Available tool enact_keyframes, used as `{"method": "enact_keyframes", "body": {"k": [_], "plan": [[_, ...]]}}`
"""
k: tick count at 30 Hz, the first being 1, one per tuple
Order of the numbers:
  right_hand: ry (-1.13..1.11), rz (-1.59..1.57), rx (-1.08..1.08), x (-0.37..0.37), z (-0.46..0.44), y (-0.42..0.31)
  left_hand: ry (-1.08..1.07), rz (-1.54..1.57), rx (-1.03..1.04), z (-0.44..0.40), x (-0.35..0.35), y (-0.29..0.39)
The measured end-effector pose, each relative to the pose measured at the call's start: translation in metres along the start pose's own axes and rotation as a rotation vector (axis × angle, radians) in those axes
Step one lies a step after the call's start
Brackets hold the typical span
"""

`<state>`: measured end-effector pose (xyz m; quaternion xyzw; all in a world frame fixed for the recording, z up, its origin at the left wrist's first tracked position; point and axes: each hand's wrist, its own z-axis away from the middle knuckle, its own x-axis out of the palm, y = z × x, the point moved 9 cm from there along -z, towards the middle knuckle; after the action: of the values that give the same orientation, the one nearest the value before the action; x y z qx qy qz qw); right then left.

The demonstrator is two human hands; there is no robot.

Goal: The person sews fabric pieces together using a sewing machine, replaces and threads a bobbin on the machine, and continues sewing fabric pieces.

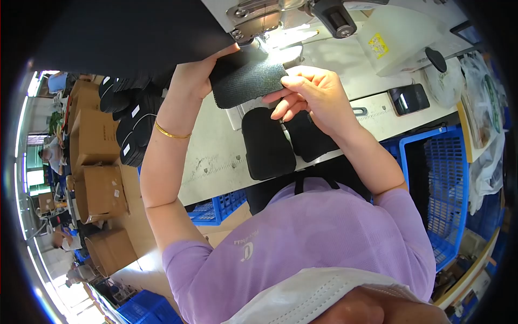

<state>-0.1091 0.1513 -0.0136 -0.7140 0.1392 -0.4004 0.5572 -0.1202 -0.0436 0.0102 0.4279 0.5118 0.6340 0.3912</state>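
Observation:
A black ribbed fabric piece [245,81] with rounded corners is held up at the sewing machine [259,24], its upper edge by the lit needle area. My right hand [315,97] pinches its right end between thumb and fingers, the lower fingers curled below. My left hand [197,75], above a gold bangle, holds the left edge; one finger reaches toward the needle and the others are largely hidden. Below the piece, two black padded pieces [267,143] lie side by side at the table's front edge, the right one partly covered by my right hand.
A phone [409,99] lies on the white machine table [216,156] at right, near plastic bags [483,102]. Bundled black pieces [137,127] hang at left. Blue crates [448,189] stand below the table. Cardboard boxes [100,194] line the floor, with other people farther left.

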Motion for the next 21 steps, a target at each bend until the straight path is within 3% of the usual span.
{"method": "enact_keyframes", "body": {"k": [4, 11, 12, 16, 19, 21], "plan": [[0.008, -0.015, -0.012, 0.000, 0.001, 0.002, -0.132, -0.006, 0.082, -0.005, 0.003, 0.007], [0.029, -0.006, -0.048, 0.005, 0.004, 0.009, -0.367, 0.121, -0.075, -0.021, 0.001, -0.007], [0.040, -0.014, -0.057, 0.007, 0.004, 0.011, -0.291, 0.012, -0.053, -0.027, -0.007, -0.011], [0.066, 0.010, -0.104, 0.006, 0.001, 0.011, 0.167, -0.962, 0.550, 0.011, -0.001, 0.030], [0.076, 0.015, -0.110, 0.004, 0.004, 0.012, -0.053, -0.870, 1.094, 0.090, 0.035, 0.045], [0.103, 0.088, -0.149, 0.000, 0.006, 0.012, -0.116, -0.843, 0.994, 0.103, 0.058, 0.039]]}}
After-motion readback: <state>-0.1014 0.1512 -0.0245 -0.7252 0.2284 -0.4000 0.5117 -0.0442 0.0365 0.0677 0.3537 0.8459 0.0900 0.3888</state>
